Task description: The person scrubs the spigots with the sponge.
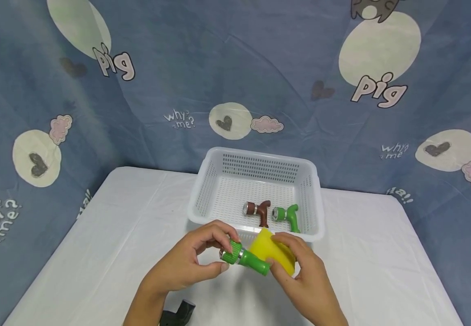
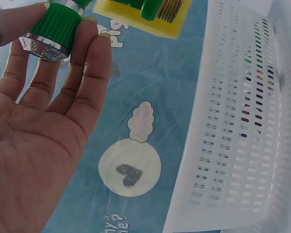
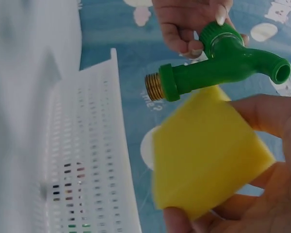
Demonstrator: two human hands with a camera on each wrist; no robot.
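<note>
A green faucet (image 3: 213,73) with a ribbed knob, a silvery cap and a brass-coloured threaded end is held up in front of the basket. My left hand (image 1: 190,256) pinches it by the knob (image 2: 57,23) between thumb and fingers. In my right hand (image 1: 306,276) is a yellow sponge (image 3: 208,155), gripped by its edges between thumb and fingers. The sponge lies right beside the faucet's body; whether they touch I cannot tell. In the head view, the faucet's spout points toward the right thumb, and its threaded end is hidden.
Behind the hands stands a white perforated basket (image 1: 196,203). Inside it lie a brown faucet (image 1: 263,212) and another green faucet (image 1: 291,217). A black object (image 1: 180,312), partly cut off, is on the white-covered table (image 1: 365,253) near the left forearm. A blue patterned cloth (image 1: 158,90) hangs behind.
</note>
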